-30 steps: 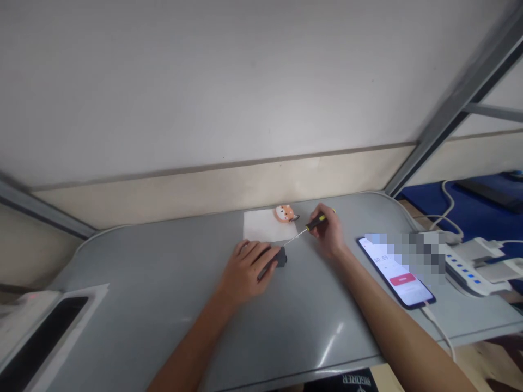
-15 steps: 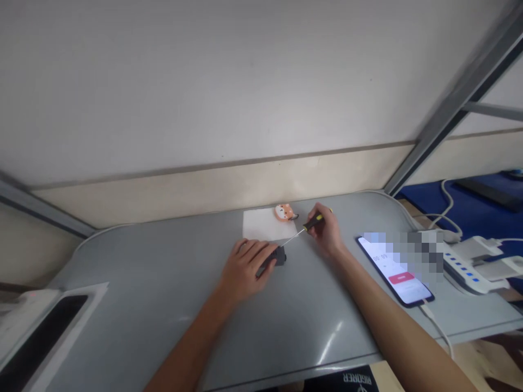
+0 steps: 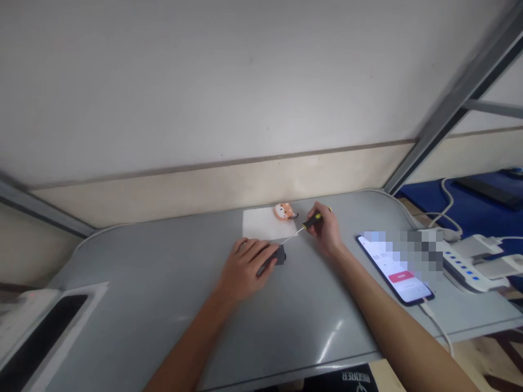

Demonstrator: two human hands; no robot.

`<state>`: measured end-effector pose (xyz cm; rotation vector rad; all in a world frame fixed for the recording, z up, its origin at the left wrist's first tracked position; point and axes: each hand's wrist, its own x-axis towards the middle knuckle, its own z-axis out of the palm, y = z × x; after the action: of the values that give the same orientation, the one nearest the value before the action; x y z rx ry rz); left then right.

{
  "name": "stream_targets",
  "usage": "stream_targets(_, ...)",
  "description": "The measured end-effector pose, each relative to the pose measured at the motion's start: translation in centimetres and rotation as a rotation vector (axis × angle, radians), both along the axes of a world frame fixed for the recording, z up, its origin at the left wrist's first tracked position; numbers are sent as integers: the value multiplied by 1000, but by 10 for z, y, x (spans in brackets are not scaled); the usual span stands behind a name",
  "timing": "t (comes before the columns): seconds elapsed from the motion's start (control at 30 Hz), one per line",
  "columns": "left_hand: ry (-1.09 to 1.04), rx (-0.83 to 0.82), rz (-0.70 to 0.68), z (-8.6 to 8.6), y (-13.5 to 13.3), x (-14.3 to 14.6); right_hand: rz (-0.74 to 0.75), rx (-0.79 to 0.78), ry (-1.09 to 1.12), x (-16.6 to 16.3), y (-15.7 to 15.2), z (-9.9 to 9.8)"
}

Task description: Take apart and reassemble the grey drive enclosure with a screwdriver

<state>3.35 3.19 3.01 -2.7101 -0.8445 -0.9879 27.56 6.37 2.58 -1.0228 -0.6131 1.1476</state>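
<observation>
A small dark grey box-like part (image 3: pixel 280 256) lies on the desk, gripped from the left by my left hand (image 3: pixel 247 267), whose fingers cover most of it. My right hand (image 3: pixel 324 228) is closed round the black and yellow handle of a screwdriver (image 3: pixel 312 220). Its thin metal shaft slants down to the left, and the tip meets the top of the dark part near my left fingertips. Exactly what the tip touches is too small to make out. Just behind sits a white sheet of paper (image 3: pixel 258 224) with an orange and white animal-faced case (image 3: pixel 283 211) on it.
On the right lie a lit phone (image 3: pixel 402 280) with a charging cable and a white power strip (image 3: pixel 460 269) with plugs in it. A white and black device (image 3: pixel 44 337) stands at the left edge. Behind the grey desk (image 3: pixel 155 283) rises a wall (image 3: pixel 212 98).
Both hands, the screwdriver and the dark part stay in nearly the same places. The screwdriver's handle has shifted very slightly left.
</observation>
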Motion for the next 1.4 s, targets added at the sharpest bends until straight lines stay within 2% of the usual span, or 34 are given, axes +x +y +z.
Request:
stream_targets(0.33, 10, -1, 14, -1, 1, 0, -4, -3, 8, -1, 0, 3)
stream_targets(0.73, 5, -18, -29, -4, 2, -2, -22, 63, -208, 12, -1, 0)
stream_targets(0.97, -18, -90, -77, -8, -4, 10, -127, -6, -265, 15, 7, -9)
stream_targets(1.03, -65, -158, -80, -4, -6, 6, -104, -13, -316, 9, 7, -11)
stream_targets(1.1, -111, -300, -66, 3, -5, -4, -68, -20, -353, 4, 6, -12)
stream_targets(1.23, -147, -724, -19, 13, 5, -29, -77, -22, -373, 9, 4, -10)
stream_targets(1.4, -265, -939, 49, 6, 14, -33, -202, 99, -197, 22, -2, 3)
